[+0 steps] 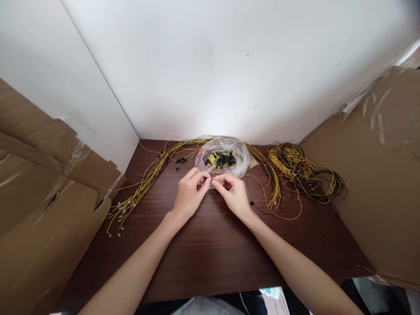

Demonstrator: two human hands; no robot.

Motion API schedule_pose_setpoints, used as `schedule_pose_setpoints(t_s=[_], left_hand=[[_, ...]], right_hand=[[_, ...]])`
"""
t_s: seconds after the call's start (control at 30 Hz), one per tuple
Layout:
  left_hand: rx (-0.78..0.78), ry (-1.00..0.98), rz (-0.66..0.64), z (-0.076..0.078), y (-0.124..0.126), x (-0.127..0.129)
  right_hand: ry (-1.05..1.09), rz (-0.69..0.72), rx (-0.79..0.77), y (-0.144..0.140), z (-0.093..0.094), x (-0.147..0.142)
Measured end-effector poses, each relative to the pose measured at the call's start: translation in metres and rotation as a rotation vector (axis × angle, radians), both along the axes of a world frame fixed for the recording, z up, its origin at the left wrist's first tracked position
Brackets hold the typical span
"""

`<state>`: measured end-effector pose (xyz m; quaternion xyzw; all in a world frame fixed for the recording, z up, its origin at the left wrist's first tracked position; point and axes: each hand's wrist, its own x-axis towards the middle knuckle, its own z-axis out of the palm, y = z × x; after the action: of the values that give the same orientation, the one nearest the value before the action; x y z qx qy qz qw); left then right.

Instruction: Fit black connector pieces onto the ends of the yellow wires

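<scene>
Head view: a dark brown wooden table (210,258) stands in a white-walled corner, with flattened brown cardboard sheets (49,210) leaning at the left and another taped cardboard panel (377,183) at the right. A long fanned bundle of thin yellow wires (141,183) runs from the rear centre toward the left front edge; a coiled tangle of yellow and black wires (305,173) lies at the right rear. Between them sits a crumpled clear plastic bag of small black and yellow parts (225,158), with a few loose black parts (181,160) just left of it.

The left hand (189,194) and right hand (233,193) meet directly in front of the bag, fingertips touching. Each grip is closed to a thumb-and-forefinger pinch on one small dark part (209,178) (too small to identify), which is held between both hands, just above the table. A thin dark wire (251,202) trails beside the right hand; whether it joins the part cannot be told.

Handling judgement: the part appears very light, rigid and easily dropped; a fingertip pinch at its ends suits it. The wires appear limp and prone to tangling.
</scene>
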<state>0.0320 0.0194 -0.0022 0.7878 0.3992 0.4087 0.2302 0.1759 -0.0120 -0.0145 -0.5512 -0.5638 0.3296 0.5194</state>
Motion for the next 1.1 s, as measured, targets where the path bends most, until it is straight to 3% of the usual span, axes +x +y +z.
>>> schedule_pose_setpoints(t_s=[0.27, 0.53, 0.9, 1.1], left_hand=[[-0.104, -0.097, -0.001, 0.0023, 0.0010, 0.0014], [-0.088, -0.103, -0.040, 0.0022, 0.0000, 0.0012], [-0.044, -0.081, -0.062, 0.0060, -0.0008, 0.0003], [0.078, 0.095, -0.060, 0.0048, 0.0003, -0.0047]], right_hand=[[0.197, 0.005, -0.045, 0.0021, 0.0037, 0.0011], [0.208, 0.019, -0.060, 0.0013, 0.0075, 0.0004], [0.126, 0.047, -0.047, -0.0003, 0.0067, 0.0007], [-0.036, 0.021, -0.001, -0.0045, 0.0066, -0.0008]])
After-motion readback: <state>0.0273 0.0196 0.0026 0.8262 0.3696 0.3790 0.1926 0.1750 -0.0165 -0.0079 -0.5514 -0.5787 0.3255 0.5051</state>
